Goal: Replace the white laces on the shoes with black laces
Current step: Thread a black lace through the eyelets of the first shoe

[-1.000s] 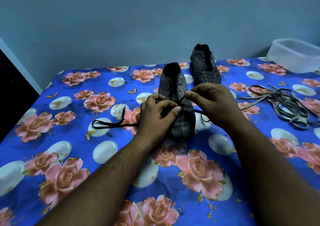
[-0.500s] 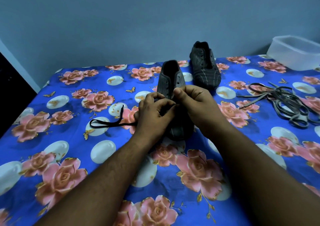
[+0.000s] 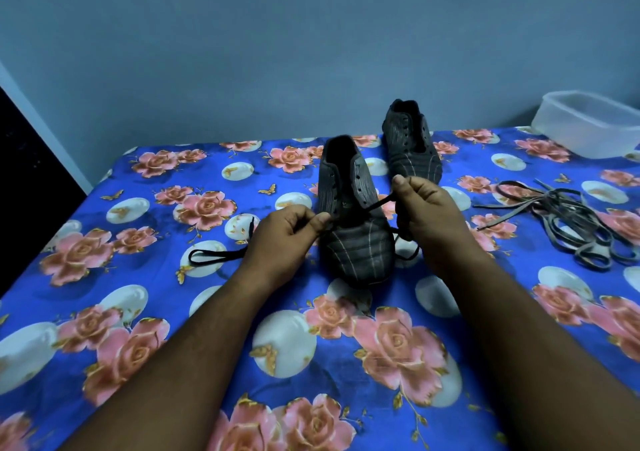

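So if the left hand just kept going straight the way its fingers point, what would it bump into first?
Most likely the near shoe: the left hand points rightward at its side, pinching the black lace just short of it.

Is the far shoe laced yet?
No: the far shoe shows bare eyelets with no lace through them, while both hands work the black lace on the near shoe.

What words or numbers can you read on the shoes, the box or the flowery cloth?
None can be read.
Near shoe: stripes only, no brand showing.
Far shoe: none either.
Plastic container: no label visible.
Floral cloth: roses and butterflies, no writing.
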Tool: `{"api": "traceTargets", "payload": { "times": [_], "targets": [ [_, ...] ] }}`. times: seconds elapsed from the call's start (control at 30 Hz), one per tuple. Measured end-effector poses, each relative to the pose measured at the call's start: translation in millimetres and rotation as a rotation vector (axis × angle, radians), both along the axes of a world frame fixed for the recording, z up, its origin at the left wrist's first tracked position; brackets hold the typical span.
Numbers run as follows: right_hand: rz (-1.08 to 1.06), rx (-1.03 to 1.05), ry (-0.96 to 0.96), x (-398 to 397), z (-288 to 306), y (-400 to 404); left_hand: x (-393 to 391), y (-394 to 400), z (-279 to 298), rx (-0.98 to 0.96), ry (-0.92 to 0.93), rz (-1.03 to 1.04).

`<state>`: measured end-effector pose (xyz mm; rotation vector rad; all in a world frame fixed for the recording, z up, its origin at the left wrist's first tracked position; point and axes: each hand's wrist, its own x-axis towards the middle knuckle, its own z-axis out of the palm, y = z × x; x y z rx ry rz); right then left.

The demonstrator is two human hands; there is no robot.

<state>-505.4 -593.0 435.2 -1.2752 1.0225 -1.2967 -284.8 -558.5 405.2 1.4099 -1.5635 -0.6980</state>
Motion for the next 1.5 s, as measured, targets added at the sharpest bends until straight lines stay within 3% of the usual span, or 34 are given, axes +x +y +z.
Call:
{"api": "traceTargets", "payload": {
  "times": [0.4, 0.5, 0.6, 0.87, 1.07, 1.5],
  "targets": [
    [-0.071, 0.002, 0.254, -17, -4, -8, 5, 4, 6, 0.039, 0.025, -0.055],
    [0.006, -0.005, 0.189, -22, 4, -6, 3, 6, 19, 0.031, -0.021, -0.048],
    [0.084, 0.012, 0.089, -31, 26, -4, 5, 6, 47, 0.059, -0.006, -0.062],
    [0.324, -0.147, 0.172, -30, 123, 25, 26, 34, 141, 0.054, -0.176, -0.188],
    [0.416, -0.206, 0.14, -8, 196, 58, 28, 53, 206, 0.064, 0.108, -0.253],
    [0.372, -0.343, -0.005, 20, 306, 91, 18, 77, 311, -0.186, 0.493, -0.384]
  ]
}}
